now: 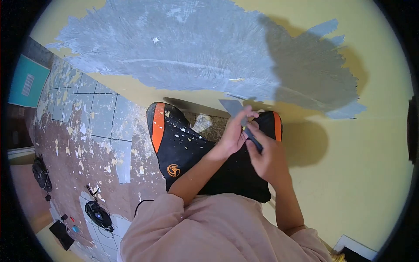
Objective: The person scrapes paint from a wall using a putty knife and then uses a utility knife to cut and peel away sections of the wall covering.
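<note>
My right hand (269, 156) is closed around the dark handle of a scraper (231, 106), which has a little yellow on it. The flat metal blade points up and left, toward the wall. My left hand (235, 132) is at the blade's base, its fingers curled against the tool; their exact grip is partly hidden. Just beyond the blade is the wall's bare grey patch (187, 52), with ragged edges where the yellow paint (349, 153) ends. Both hands are above my lap, between my knees.
My black trousers (196, 161) with orange stripes are speckled with paint flakes. Flakes also litter the tiled floor (102, 105) at left. A coiled black cable (99, 215) and a teal box (29, 81) lie farther left. A white-framed object (355, 248) stands at lower right.
</note>
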Demonstrator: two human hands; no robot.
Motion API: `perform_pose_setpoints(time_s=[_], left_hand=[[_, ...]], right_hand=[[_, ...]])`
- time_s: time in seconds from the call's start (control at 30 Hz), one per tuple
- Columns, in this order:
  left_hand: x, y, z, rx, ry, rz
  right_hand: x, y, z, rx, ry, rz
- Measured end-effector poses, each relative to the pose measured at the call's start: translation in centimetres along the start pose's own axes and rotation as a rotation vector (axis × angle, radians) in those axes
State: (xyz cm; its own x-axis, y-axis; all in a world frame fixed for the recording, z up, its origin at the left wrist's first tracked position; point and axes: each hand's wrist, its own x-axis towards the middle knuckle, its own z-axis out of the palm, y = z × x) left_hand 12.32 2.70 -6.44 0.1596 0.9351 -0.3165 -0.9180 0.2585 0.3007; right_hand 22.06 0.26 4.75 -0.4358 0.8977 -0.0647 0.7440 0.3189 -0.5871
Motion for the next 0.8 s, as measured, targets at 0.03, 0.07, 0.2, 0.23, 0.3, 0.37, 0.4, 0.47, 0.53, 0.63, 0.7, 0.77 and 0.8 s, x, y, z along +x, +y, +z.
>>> perform_pose_setpoints(time_s=[0.03,0.07,0.2,0.23,0.3,0.37,0.4,0.47,0.53,0.63,0.7,0.77,0.8], left_hand=[[0.0,0.0,-0.3,-0.043,-0.038,-0.051],[-0.3,0.3,0.2,-0.046,-0.037,-0.050],[1.5,0.4,-0.5,-0.020,0.018,-0.054],[2.7,0.8,-2.0,-0.060,0.031,-0.041],[2.5,2.0,-0.9,-0.069,0.142,-0.020],[2.2,1.8,-1.6,-0.058,0.175,-0.027],[2.3,1.9,-1.9,-0.053,0.208,-0.032],[3.1,1.5,-2.3,-0.010,0.188,-0.029],[3.6,0.3,-3.2,0.090,0.175,0.001],[3.1,0.2,-2.3,0.181,0.230,0.046],[3.2,0.4,-2.2,0.203,0.270,0.087],[3.5,-0.1,-2.6,0.392,0.278,0.178],[3.2,-0.6,-2.7,0.397,0.276,0.172]], right_hand=[[-0.1,-0.1,-0.5,0.027,0.073,-0.020],[-0.1,-0.4,-0.9,0.025,0.070,-0.020],[2.1,-1.6,0.2,-0.081,-0.010,0.125],[3.1,-1.7,1.3,-0.151,-0.053,0.194],[4.7,-1.2,2.6,-0.177,-0.083,0.174],[4.4,-1.7,3.6,-0.240,-0.026,0.136],[3.7,-1.7,3.5,-0.240,-0.024,0.131],[2.8,-1.5,2.5,-0.070,-0.083,0.284],[2.7,-1.7,2.6,-0.084,-0.090,0.386],[2.0,0.7,3.7,0.055,0.025,0.290],[2.0,1.3,4.0,0.059,0.032,0.203],[2.0,2.1,4.0,0.131,0.036,0.238],[1.8,2.5,3.9,0.200,0.040,0.270]])
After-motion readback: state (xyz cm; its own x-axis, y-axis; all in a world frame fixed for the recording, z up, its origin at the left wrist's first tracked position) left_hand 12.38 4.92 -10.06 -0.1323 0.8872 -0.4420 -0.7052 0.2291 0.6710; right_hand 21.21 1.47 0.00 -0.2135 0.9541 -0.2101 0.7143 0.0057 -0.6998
